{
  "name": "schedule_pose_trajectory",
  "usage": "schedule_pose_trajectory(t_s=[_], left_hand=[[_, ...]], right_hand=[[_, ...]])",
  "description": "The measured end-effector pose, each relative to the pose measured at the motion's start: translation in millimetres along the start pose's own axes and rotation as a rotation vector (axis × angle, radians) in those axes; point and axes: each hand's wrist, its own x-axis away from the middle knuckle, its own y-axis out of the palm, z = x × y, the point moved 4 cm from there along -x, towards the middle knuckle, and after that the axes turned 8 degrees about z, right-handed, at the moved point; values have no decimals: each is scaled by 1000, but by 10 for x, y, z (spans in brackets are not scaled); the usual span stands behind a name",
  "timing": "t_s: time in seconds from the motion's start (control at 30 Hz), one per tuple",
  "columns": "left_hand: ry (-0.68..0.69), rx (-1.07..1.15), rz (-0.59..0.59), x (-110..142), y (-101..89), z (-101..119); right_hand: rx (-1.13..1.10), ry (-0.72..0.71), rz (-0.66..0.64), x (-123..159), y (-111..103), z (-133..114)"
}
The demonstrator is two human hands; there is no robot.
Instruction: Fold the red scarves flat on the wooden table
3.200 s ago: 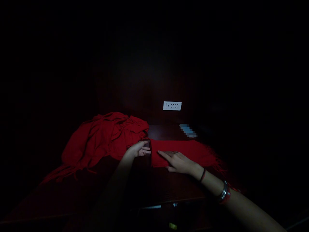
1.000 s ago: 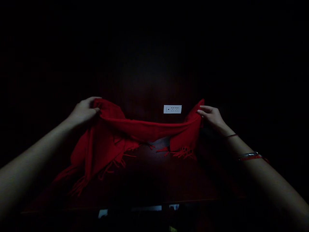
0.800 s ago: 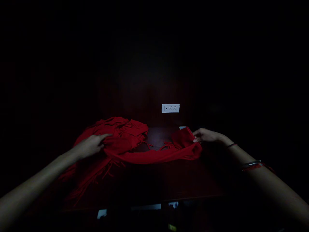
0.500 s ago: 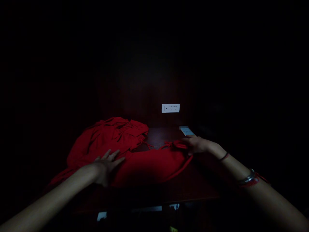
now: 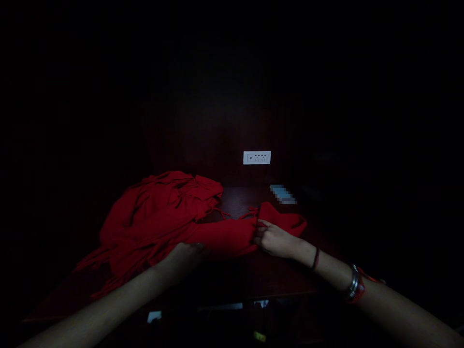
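A red fringed shawl (image 5: 223, 237) lies across a dark table, its bulk bunched on the left and a narrower, flatter stretch running right. My left hand (image 5: 186, 258) is at the near edge of that stretch, fingers curled at the cloth and partly hidden in shadow. To its right, my right hand (image 5: 273, 240) is closed on the cloth, with its fingertips at a fold. Beyond this hand, the shawl's right end stands up in a loose fold. Tassels hang off the left side and also lie at the back near the middle.
A white socket plate (image 5: 257, 157) is on the dark wall behind. A flat, pale blue, blurred item (image 5: 282, 194) lies at the table's back right. Below the table's front edge (image 5: 282, 295) are pale shapes and a small yellow thing (image 5: 260, 336). Darkness hides the sides.
My left hand has moved right, and its spread fingers have curled. My right hand has come left and nearer, away from the blue item. The shawl's right end is now folded up.
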Motion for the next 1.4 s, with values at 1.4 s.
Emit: schedule_pose_trajectory(t_s=[1.4], left_hand=[[-582, 259, 522, -961, -2145, -1020]], right_hand=[[-255, 650, -7, -100, 22, 971]])
